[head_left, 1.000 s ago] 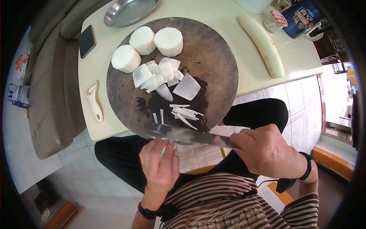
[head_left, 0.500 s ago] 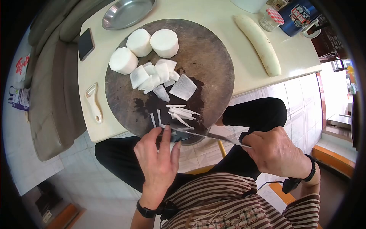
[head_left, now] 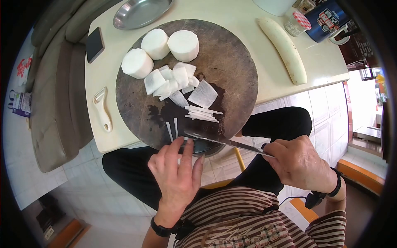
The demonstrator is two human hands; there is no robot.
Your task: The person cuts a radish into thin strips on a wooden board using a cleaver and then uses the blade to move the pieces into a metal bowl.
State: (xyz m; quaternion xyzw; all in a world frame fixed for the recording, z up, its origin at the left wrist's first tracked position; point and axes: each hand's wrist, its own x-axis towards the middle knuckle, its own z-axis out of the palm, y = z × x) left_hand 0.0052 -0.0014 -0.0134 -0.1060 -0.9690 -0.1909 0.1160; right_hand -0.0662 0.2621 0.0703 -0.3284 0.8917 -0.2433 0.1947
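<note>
Knife in my right hand, left fingertips at the near edge of the round board
My right hand (head_left: 295, 163) is closed on the handle of the knife (head_left: 231, 144), blade angled over the near rim of the board (head_left: 235, 78); my left hand (head_left: 175, 177) is half open, fingers slightly apart, their tips near the blade's tip, grip on any piece cannot be confirmed; beyond lie cut white strips (head_left: 202, 114), then flat white slices (head_left: 203, 94), then three thick white rounds (head_left: 183, 45), all on the board; on the worktop (head_left: 273, 89), a peeler (head_left: 102, 110) sits left, a long whitish vegetable (head_left: 284, 51) right, a metal dish (head_left: 140, 13) farther off
</note>
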